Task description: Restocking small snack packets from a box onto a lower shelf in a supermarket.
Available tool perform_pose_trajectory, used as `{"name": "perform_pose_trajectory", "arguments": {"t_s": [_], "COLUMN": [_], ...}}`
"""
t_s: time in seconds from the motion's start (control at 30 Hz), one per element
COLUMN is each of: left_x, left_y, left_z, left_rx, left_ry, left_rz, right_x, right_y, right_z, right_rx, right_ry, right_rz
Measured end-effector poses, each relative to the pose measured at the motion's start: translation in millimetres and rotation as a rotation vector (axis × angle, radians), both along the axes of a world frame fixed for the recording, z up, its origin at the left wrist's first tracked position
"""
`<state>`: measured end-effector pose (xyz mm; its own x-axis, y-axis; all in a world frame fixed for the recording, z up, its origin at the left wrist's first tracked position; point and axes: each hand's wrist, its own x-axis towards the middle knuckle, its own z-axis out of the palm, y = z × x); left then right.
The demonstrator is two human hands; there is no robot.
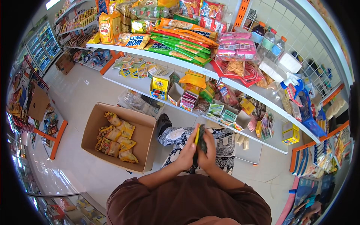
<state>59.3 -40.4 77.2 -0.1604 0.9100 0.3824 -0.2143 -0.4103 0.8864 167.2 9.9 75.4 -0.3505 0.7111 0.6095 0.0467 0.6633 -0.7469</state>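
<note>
My left hand and my right hand come together over my lap, above patterned trousers. Between the palms is a dark cloth, bunched against my right hand. A thin yellow packet, seen edge-on, lies along the fingers of my left hand; most of it is hidden. To the left of my hands stands an open cardboard box on the floor. Inside it lie several yellow printed packets, loosely heaped.
An upper shelf carries spaghetti packs, bottles and a spray bottle. The lower shelf holds small boxes of sachets. Another shelf unit stands left, and a glass case at the lower left.
</note>
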Motion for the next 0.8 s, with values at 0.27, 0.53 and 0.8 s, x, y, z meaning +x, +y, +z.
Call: {"name": "perform_pose_trajectory", "arguments": {"t_s": [0.27, 0.53, 0.8], "left_x": [-2.6, -29.9, -39.7], "left_y": [-12.6, -4.8, -8.3], "left_z": [7.3, -16.7, -26.0], "left_rx": [-0.008, -0.072, -0.310], "left_ry": [0.003, -0.167, -0.336], "left_rz": [-0.055, 0.021, -0.282], "right_x": [-6.0, -4.6, 4.2], "right_y": [5.0, -26.9, -5.4], "right_z": [5.6, -7.1, 22.0], "right_rx": [-0.008, -0.157, -0.201], "right_ry": [0.079, -0.069, 0.265], "right_rz": [-0.018, 0.246, 0.253]}}
